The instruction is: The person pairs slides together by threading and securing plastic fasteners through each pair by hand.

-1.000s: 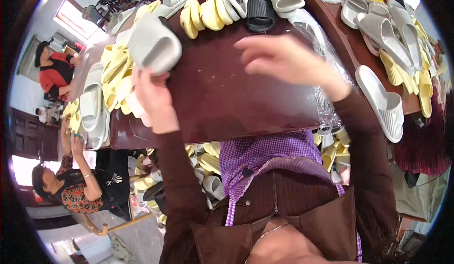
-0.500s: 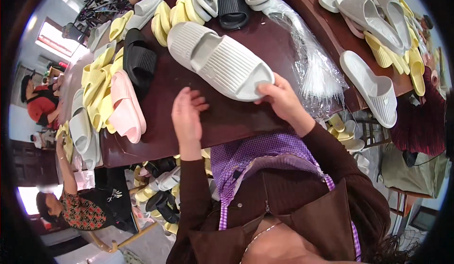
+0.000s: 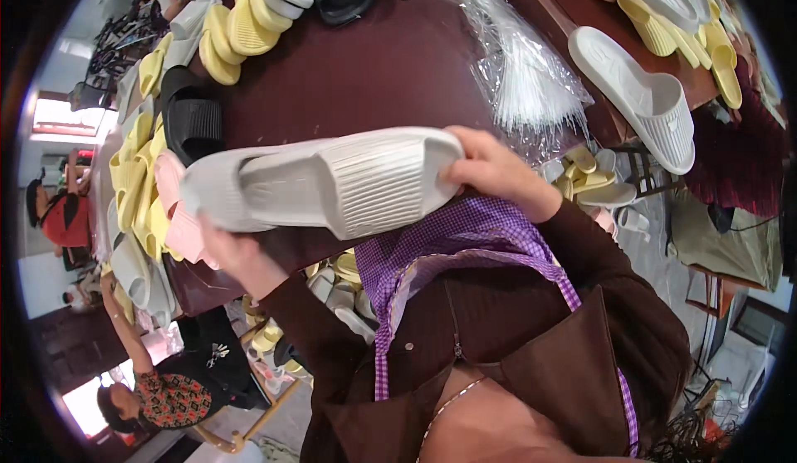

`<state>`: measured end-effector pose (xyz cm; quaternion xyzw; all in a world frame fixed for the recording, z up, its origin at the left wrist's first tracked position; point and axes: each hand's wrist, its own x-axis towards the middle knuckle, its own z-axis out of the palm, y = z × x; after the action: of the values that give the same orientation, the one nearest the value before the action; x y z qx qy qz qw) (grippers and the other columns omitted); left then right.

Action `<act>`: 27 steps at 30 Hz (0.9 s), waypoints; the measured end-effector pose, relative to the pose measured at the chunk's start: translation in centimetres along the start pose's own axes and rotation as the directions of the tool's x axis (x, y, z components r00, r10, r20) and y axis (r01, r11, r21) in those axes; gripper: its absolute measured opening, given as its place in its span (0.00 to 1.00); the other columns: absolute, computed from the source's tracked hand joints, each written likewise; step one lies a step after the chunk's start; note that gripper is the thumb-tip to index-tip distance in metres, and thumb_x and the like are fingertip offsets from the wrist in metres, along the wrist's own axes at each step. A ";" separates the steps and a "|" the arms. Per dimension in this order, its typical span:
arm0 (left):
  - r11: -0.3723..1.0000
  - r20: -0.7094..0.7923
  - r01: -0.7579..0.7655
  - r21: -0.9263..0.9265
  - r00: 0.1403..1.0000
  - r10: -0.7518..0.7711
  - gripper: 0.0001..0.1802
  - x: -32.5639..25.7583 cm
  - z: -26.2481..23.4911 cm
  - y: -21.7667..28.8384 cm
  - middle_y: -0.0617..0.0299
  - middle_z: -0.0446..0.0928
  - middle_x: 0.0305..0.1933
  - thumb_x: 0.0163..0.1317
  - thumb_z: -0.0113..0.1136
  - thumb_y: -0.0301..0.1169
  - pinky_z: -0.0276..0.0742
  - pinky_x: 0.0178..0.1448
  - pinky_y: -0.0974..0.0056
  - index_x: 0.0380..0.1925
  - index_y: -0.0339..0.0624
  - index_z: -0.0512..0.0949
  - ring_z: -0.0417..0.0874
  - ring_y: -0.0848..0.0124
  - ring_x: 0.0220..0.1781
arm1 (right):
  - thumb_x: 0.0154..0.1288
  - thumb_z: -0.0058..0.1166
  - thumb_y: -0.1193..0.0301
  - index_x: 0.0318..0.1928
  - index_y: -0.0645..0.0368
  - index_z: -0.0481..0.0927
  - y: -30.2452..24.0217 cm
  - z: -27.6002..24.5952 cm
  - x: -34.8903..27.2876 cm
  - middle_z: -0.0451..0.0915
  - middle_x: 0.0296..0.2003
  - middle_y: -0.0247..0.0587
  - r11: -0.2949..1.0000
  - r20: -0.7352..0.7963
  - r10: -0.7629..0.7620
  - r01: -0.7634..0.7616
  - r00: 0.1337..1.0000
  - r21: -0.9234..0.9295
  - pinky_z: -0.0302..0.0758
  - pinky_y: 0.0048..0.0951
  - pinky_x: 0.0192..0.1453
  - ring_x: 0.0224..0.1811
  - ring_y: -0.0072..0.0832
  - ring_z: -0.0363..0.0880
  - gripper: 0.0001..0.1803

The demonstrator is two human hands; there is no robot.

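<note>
A nested pair of light grey ribbed slide slippers [image 3: 378,189] spans the space in front of my body, held above the near edge of the dark red table. My right hand [image 3: 494,164] grips its right end, the thumb in the toe opening and the other fingers behind. At the left end, my left hand [image 3: 241,255] is against the lower edge of the pair. That hand is blurred, and whether its fingers close on the slipper cannot be made out. Behind it a pink slipper pair [image 3: 187,235] is partly covered.
Yellow slippers [image 3: 133,173], a black slipper pair [image 3: 189,114] and more grey ones line the table's left side. Thin white strips in clear plastic [image 3: 531,90] lie at the right of the table [image 3: 365,73]. A single grey slipper [image 3: 635,90] rests farther right. A co-worker [image 3: 178,388] stands at left.
The grey pair has swung nearer to my body and turned almost level, its left end lower. My left hand has moved left to that end. My view has shifted.
</note>
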<state>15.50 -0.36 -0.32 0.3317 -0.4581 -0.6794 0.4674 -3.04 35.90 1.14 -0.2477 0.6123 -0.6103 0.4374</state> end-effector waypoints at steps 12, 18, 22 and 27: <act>0.972 0.259 -0.143 0.187 0.962 0.092 0.31 -2.4 5.0 7.7 0.48 0.71 0.57 0.66 0.45 0.44 0.75 0.56 0.56 0.62 0.31 0.61 0.75 0.56 0.57 | 0.59 0.58 0.65 0.48 0.63 0.79 -8.9 -7.2 -0.7 0.82 0.37 0.39 0.738 -0.207 -0.581 0.401 0.787 -0.543 0.75 0.25 0.47 0.40 0.25 0.79 0.19; 0.717 0.518 -0.465 0.519 0.839 0.170 0.26 3.4 10.4 5.9 0.50 0.75 0.52 0.69 0.44 0.41 0.69 0.59 0.65 0.54 0.28 0.71 0.76 0.66 0.54 | 0.57 0.58 0.66 0.36 0.69 0.79 -12.9 -4.3 9.2 0.81 0.28 0.49 0.480 0.031 -0.742 0.563 0.669 -0.672 0.74 0.30 0.38 0.31 0.30 0.80 0.15; 0.647 0.441 -0.558 0.520 0.824 0.356 0.21 2.1 13.2 2.2 0.55 0.77 0.47 0.67 0.52 0.37 0.73 0.53 0.66 0.51 0.29 0.73 0.77 0.70 0.50 | 0.57 0.57 0.67 0.36 0.69 0.79 -12.6 -5.6 8.3 0.82 0.28 0.50 0.481 -0.122 -0.793 0.491 0.596 -0.726 0.74 0.31 0.38 0.32 0.34 0.81 0.15; 0.714 0.694 -0.576 0.398 0.698 0.177 0.11 -13.0 15.2 0.2 0.57 0.79 0.42 0.65 0.54 0.27 0.74 0.48 0.70 0.45 0.33 0.75 0.79 0.73 0.41 | 0.54 0.55 0.70 0.35 0.66 0.78 -7.3 -9.5 5.8 0.81 0.30 0.45 0.449 -0.159 -0.829 0.469 0.537 -0.761 0.74 0.35 0.39 0.34 0.38 0.80 0.11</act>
<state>6.63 16.61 5.60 0.1143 -0.8306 -0.4532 0.3028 -15.54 35.07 5.59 -0.4316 0.7186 -0.5276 -0.1376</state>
